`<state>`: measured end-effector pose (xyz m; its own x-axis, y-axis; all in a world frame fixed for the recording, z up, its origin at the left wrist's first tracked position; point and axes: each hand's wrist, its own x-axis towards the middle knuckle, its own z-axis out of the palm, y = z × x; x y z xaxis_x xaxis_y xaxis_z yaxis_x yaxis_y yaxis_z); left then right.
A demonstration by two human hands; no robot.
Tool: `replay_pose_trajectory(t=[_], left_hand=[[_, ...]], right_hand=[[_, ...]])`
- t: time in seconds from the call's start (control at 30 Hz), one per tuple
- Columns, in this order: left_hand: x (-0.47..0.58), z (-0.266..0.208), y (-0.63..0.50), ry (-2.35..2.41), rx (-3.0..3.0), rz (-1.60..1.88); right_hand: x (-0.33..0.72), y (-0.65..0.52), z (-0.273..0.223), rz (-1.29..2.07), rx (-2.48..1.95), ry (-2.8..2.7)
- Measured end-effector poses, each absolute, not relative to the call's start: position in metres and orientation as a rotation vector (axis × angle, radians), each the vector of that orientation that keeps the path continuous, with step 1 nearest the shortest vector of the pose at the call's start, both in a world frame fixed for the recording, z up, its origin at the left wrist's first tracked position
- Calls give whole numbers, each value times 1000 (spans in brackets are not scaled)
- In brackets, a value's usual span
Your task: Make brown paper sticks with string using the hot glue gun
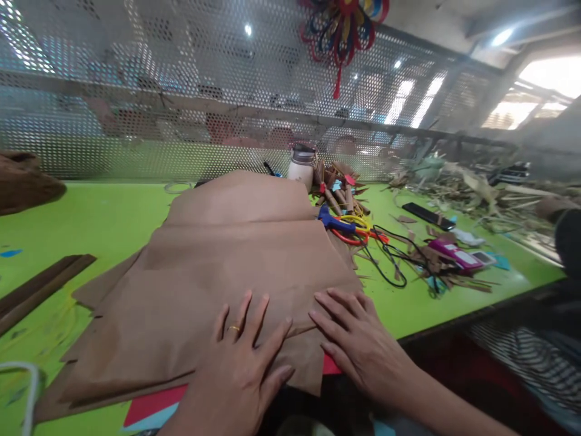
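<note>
Several large sheets of brown kraft paper [195,272] lie stacked on the green table, their edges uneven at the left. My left hand [242,351] rests flat on the paper near its front edge, fingers spread, a ring on one finger. To its right, my right hand [358,339] lies on the paper's front right part with fingers stretched out. A small fold in the paper shows between the two hands. Red paper [157,404] sticks out from under the stack at the front. Beyond the paper's right edge lies a blue-handled glue gun [336,221] with its black cord.
Orange and yellow scissors [358,230], a dark phone [428,216] and a purple device [458,254] lie to the right among scraps. A lidded jar [302,166] stands behind the paper. Folded brown strips [40,287] are at the left. A perforated metal screen [181,103] rises behind the table.
</note>
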<state>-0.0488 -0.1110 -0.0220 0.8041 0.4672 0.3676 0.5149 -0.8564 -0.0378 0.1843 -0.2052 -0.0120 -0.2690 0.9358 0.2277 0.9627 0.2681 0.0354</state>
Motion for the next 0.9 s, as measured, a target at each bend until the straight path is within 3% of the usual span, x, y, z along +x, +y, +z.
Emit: replay_pose_trajectory(t=[0.47, 0.9], left_hand=[[-48, -26, -110, -782, -2827, -516], [-45, -14, -114, -855, -2907, -331]], right_hand=[[163, -202, 5, 94, -1572, -2563], [190, -223, -12, -122, -1710, -2450]])
